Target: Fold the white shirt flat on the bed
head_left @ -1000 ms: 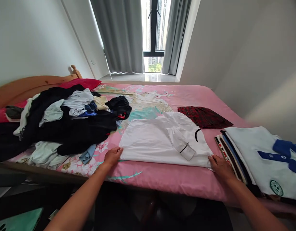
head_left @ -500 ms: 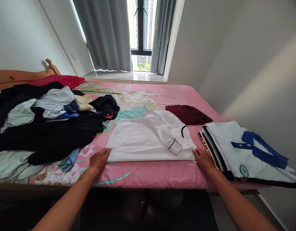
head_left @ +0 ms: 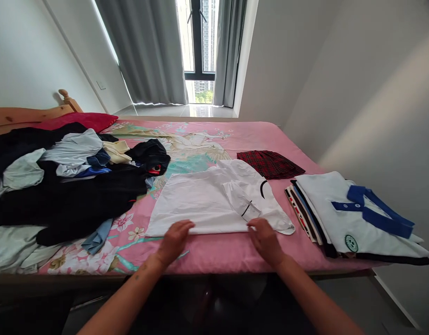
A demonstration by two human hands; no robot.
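Both hands [head_left: 219, 237] on white shirt [head_left: 207, 200]

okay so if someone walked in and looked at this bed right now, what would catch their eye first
Probably the white shirt spread flat at the near edge of the pink bedsheet, with the left hand and right hand resting on its near hem. Next, the jumbled pile of dark and pale clothes on the left, against the neat folded stack on the right.

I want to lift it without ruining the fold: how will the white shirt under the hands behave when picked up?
The white shirt is probably floppy: it lies flat and creased. Its folded sleeve lies loose, so may slip. It looks thin, likely light.
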